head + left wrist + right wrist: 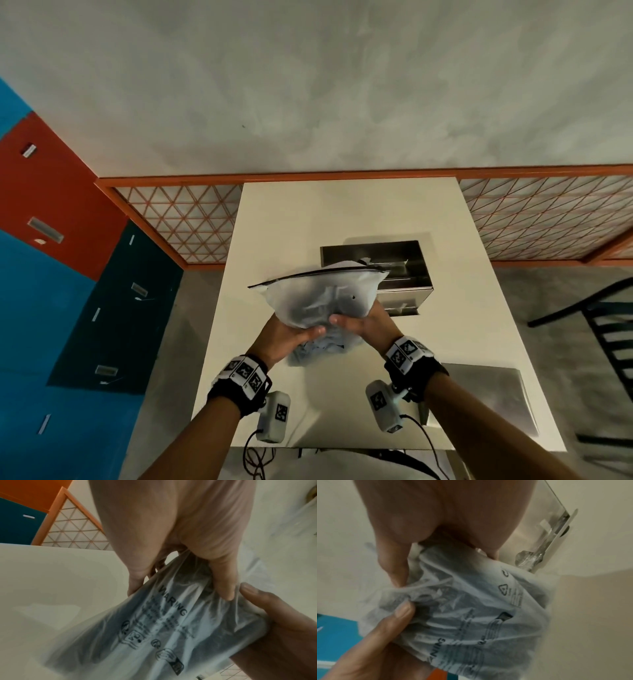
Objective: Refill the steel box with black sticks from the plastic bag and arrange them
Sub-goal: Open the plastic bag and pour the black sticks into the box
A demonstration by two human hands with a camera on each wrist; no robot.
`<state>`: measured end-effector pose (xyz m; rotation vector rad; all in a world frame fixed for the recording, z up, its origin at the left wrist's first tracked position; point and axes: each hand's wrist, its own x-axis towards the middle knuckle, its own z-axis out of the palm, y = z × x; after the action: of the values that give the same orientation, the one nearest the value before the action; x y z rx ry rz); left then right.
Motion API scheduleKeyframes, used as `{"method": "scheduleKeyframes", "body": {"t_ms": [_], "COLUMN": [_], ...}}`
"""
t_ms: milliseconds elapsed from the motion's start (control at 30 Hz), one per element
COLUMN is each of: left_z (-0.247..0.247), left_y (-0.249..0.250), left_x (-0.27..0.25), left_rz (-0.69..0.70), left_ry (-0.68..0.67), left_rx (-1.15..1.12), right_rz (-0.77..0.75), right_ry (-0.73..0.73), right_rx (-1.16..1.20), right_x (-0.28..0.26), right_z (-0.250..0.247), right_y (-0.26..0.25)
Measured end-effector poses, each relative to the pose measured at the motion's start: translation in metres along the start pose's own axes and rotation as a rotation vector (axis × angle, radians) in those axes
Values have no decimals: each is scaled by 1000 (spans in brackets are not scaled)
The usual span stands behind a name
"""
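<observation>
Both hands, left hand point(291, 337) and right hand point(364, 322), clutch crumpled end of plastic bag point(318, 298), mouth tipped toward open steel box point(407, 274). Pouring apparently underway; arranging black sticks not yet begun.

I see a frosted, whitish bag point(318, 294) with a black zip strip and black print reading "WARNING". The box point(394, 270) is shiny steel-grey on a white table point(274, 222). Far behind, an orange-framed panel point(178, 222) carries an orange triangle lattice.
</observation>
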<state>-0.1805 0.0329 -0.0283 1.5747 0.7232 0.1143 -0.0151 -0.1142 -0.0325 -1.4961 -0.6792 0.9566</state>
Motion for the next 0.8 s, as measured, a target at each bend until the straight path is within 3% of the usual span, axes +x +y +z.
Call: {"method": "scheduleKeyframes", "body": {"t_ms": [167, 267, 367, 433, 633, 800], "left_z": [15, 15, 15, 15, 19, 27], "left_y": [26, 27, 16, 11, 29, 27], "left_x": [-3, -2, 2, 4, 2, 8], "left_rz": [124, 120, 62, 27, 160, 111], "left_ry": [-25, 55, 163, 162, 182, 197], "left_rx": [-160, -225, -94, 19, -104, 33], "right_rz": [-28, -10, 31, 71, 81, 71], "right_ry": [141, 213, 218, 216, 286, 350], "right_rx": [146, 81, -13, -45, -35, 46], "right_x": [-7, -9, -9, -9, -14, -26], "right_z": [-7, -15, -23, -25, -26, -37], "right_y": [-23, -17, -10, -11, -27, -25]}}
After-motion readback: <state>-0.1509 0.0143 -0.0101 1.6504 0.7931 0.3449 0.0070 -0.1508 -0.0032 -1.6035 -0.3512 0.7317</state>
